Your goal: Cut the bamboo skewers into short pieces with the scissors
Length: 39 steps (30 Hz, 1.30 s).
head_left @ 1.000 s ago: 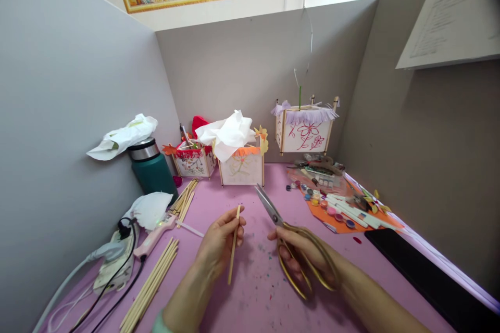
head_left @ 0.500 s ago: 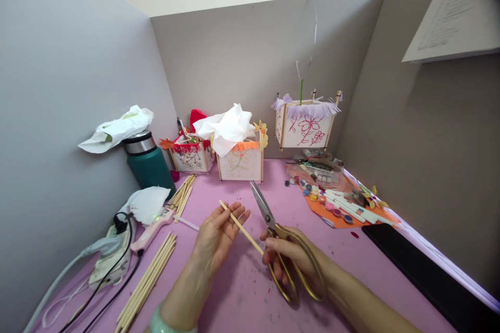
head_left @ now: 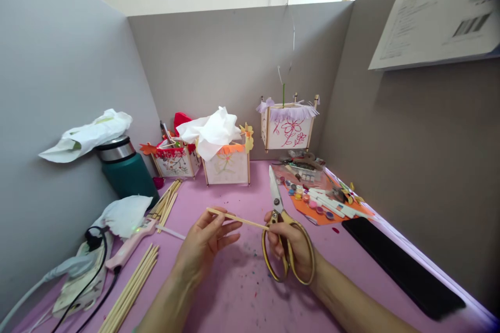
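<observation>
A thin wooden stick (head_left: 242, 219) spans the gap between my two hands, almost level. My left hand (head_left: 211, 237) pinches its left end between thumb and forefinger, the other fingers held loosely out. In my right hand (head_left: 288, 239) are gold-handled scissors (head_left: 277, 202), blades together and pointing up and away. The stick's right end meets the fingertips of that same hand, beside the scissors' pivot. Several similar wooden sticks (head_left: 130, 291) lie in a row at the lower left, and more sticks (head_left: 166, 203) are piled behind them.
Paper-sided lanterns (head_left: 226, 169) stand at the back; another lantern (head_left: 291, 130) hangs on a wire. At left are a green bottle (head_left: 127, 174), a pink glue gun (head_left: 133, 244) and a power strip (head_left: 76, 283). Paint pots (head_left: 307, 199) and a black phone-like slab (head_left: 402, 268) lie right.
The stick has turned from a steep slant to nearly level. The scissors have swung more upright in my right hand. The whole view has shifted to the right.
</observation>
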Tool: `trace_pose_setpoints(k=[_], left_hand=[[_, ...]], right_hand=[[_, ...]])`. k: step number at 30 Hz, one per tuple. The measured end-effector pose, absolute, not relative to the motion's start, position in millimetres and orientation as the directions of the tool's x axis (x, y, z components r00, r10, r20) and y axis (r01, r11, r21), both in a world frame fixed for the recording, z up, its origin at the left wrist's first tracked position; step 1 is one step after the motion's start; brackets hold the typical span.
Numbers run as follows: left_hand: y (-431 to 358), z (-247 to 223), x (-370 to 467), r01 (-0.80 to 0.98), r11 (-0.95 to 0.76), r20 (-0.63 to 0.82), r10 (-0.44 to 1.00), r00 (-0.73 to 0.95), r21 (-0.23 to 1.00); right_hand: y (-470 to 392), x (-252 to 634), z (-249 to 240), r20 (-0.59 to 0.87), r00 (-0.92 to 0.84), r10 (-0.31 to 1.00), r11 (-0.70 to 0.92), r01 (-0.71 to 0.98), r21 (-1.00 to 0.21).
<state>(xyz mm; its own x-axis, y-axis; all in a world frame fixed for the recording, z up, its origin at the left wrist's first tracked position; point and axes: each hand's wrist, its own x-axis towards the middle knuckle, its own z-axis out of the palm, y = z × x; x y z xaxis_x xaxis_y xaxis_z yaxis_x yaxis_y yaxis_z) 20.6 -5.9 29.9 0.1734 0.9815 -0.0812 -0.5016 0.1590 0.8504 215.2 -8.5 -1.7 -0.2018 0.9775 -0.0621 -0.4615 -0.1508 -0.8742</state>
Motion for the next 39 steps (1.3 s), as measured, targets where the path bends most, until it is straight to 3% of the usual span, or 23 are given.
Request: trace_pose_setpoints(k=[4, 8, 14, 19, 23, 25, 29, 34, 39], left_hand=[[-10, 31, 21, -0.497, 0.210, -0.106, 0.968, 0.229, 0.842], [-14, 32, 19, -0.502, 0.233, -0.036, 0.928, 0.371, 0.833], [-21, 31, 21, -0.305, 0.410, -0.121, 0.744, 0.657, 0.860], [-21, 20, 35, -0.217, 0.453, -0.182, 0.686, 0.705, 0.864], [-15, 16, 37, -0.156, 0.336, -0.193, 0.799, 0.570, 0.929], [-11, 17, 33, -0.185, 0.276, -0.175, 0.887, 0.427, 0.943], [-5, 19, 27, -0.315, 0.193, -0.113, 0.961, 0.254, 0.929], [-4, 20, 25, -0.340, 0.132, -0.063, 0.976, 0.209, 0.931], [-6, 19, 25, -0.324, 0.107, -0.044, 0.980, 0.195, 0.940]], right_hand=[[-8, 218, -2, -0.047, -0.188, 0.981, -0.132, -0.470, -0.873], [-7, 220, -3, 0.009, -0.171, 0.985, -0.080, -0.508, -0.858], [-8, 228, -2, 0.105, -0.288, 0.952, -0.068, -0.534, -0.843], [-16, 221, -1, 0.077, -0.393, 0.916, -0.056, -0.316, -0.947], [-15, 215, -1, 0.089, -0.337, 0.937, 0.091, -0.010, -0.996], [-13, 216, -1, 0.209, -0.220, 0.953, 0.261, 0.246, -0.933], [-12, 219, -5, 0.427, -0.169, 0.888, 0.419, 0.681, -0.601], [-12, 219, -12, 0.411, -0.211, 0.887, 0.388, 0.821, -0.417], [-15, 216, -10, 0.421, -0.229, 0.878, 0.383, 0.863, -0.329]])
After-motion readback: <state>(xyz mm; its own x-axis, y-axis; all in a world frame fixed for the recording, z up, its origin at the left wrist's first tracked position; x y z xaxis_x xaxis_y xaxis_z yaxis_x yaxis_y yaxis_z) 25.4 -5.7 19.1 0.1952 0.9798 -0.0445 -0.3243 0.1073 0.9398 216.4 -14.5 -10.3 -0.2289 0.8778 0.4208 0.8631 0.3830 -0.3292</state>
